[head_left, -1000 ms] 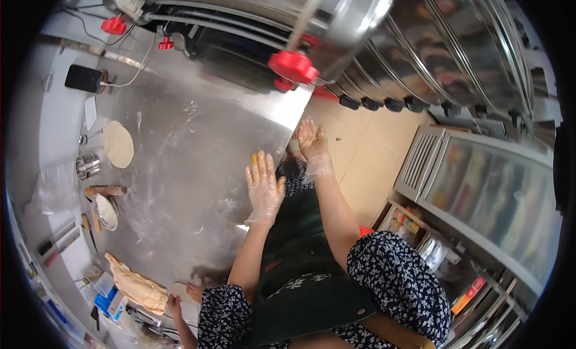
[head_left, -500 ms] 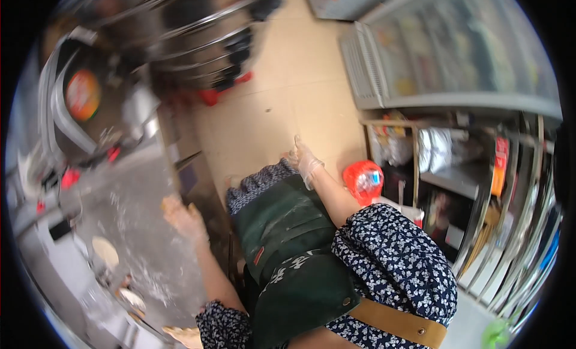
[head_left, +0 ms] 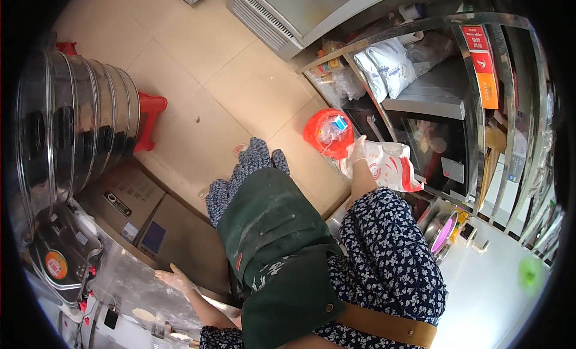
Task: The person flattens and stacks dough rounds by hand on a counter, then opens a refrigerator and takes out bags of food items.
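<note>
My left hand, in a clear glove, hovers over the near edge of the grey, flour-dusted worktop. Its fingers are spread and nothing is in them. A pale round of dough lies further left on that worktop. My right hand, also gloved, is at the left side of a white bag with red print. Its thumb stands apart from the fingers, and whether it touches the bag is unclear. Just beyond that hand is a red plastic bag with clear wrapping and a blue-and-white item inside.
Stacked steamers rest on a red stool at far left. Cardboard boxes sit below the worktop. At right stand a metal rack, a dark oven and a white counter. A glass-fronted cabinet is at the back.
The view has turned to the right, bringing the white bag and the white counter into sight. My right hand has moved from over the floor to beside the white bag. My left hand stays open.
</note>
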Demonstrator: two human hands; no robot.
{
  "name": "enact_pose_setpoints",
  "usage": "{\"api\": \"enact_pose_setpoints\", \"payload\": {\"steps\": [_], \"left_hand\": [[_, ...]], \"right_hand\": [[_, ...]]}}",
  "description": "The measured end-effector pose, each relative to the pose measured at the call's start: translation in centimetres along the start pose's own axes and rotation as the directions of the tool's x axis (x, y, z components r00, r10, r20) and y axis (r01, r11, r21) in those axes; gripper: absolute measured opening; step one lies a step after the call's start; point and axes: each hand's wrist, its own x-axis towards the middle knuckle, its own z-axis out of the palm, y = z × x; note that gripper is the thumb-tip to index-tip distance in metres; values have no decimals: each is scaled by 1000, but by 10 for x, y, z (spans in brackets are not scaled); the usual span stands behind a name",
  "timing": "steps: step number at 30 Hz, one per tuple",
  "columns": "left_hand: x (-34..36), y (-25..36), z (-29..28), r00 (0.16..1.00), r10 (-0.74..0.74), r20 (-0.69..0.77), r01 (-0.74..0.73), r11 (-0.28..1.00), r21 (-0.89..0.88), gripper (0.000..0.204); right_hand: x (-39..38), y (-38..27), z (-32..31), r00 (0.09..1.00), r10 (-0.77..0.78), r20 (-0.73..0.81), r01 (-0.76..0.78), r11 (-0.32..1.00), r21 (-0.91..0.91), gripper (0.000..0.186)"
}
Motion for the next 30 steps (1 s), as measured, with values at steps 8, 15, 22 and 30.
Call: {"api": "enact_pose_setpoints", "payload": {"steps": [8,15,22,30], "left_hand": [[-24,-56,41,984,-90,154,90,996,4,78],[-112,-10,-7,899,-411,150,425,742,-518,80],[-166,43,-11,871,-487,-59,422,806,-416,82],[-187,58,-30,640,-715,-283,254,544,-800,31]], "right_hand": [[36,-6,15,843,-396,364,537,603,-589,16],[-42,56,242,889,-60,454,427,467,-774,8],[-143,140,418,586,314,747,756,119,-643,40],[-370,289,476,225,703,675,883,145,-446,29]]}}
